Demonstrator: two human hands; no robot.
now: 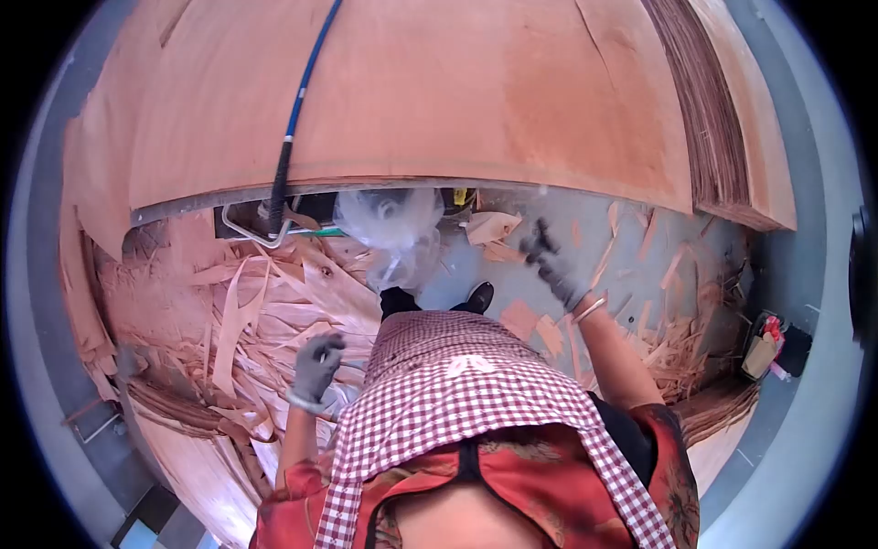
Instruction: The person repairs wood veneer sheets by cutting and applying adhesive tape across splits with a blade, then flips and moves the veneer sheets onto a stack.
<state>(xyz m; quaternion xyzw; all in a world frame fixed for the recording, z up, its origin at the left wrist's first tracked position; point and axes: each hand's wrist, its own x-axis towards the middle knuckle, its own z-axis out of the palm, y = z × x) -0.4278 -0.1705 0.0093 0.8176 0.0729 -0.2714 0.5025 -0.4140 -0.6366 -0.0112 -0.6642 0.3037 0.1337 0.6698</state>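
Out beyond the left hand, at the far left, wood sheets hang ragged at the edge. Nearer that hand, just past it, lies a heap of scraps, long and tangled; feet are best kept out of the loose strips. Ahead of the hand, a blue hose crosses the work and drops over the near edge; it would be wise to keep it clear of any sheet being slid.

The left hand, gloved, has its fingers bent; I cannot tell whether they pinch anything. Ahead and between the two hands sits a clear plastic bag, under the front edge of the large wood sheet. That sheet lies flat ahead of both hands, neither touching it. A dark line, perhaps a split, runs in its far part, so a wide, even hold with both hands would likely suit it better than a pull at one corner.

The right hand, also gloved, is released, fingers spread, above the floor just short of that edge. Ahead and to its right stands a thick stack with layered dark edges.
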